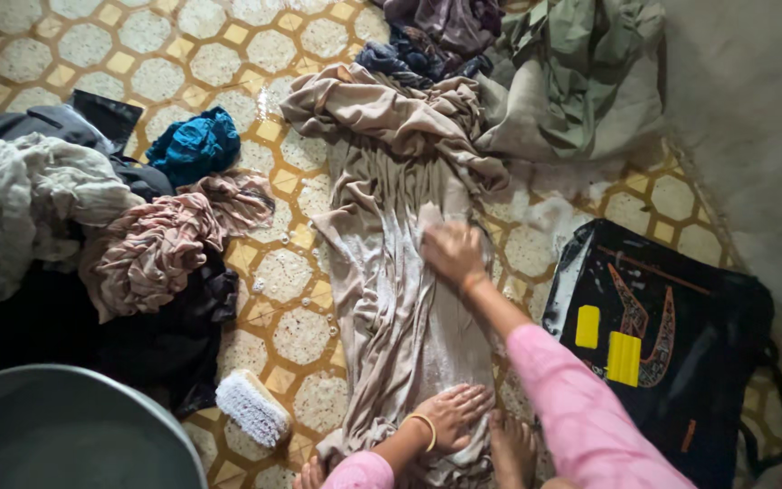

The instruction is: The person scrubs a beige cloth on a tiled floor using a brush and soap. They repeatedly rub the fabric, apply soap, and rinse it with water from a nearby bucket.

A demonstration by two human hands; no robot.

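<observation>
**Soaping a beige cloth on the tiled floor**

On the wet hexagon-tiled floor (228, 54) a long beige cloth (391, 299) lies spread lengthwise, soapy and wrinkled. Near its middle, the right hand (452, 254) presses down on it, fingers curled; whether it grips a bar of soap underneath I cannot tell. At the near end, the left hand (450, 415), with a gold bangle at the wrist, lies flat and released on the cloth, pinning it beside a bare foot (510, 445).

By my reading this is the scrubbing step, midway along the cloth. A further stroke would call for steady hold-down at the near end while the far hand rubs toward the bunched top.

A white scrub brush (252, 407) lies to the left, apart from the cloth, near a grey basin rim (92, 398). Heaped laundry (138, 254) sits further left; a black bag (681, 335) lies at right.
</observation>
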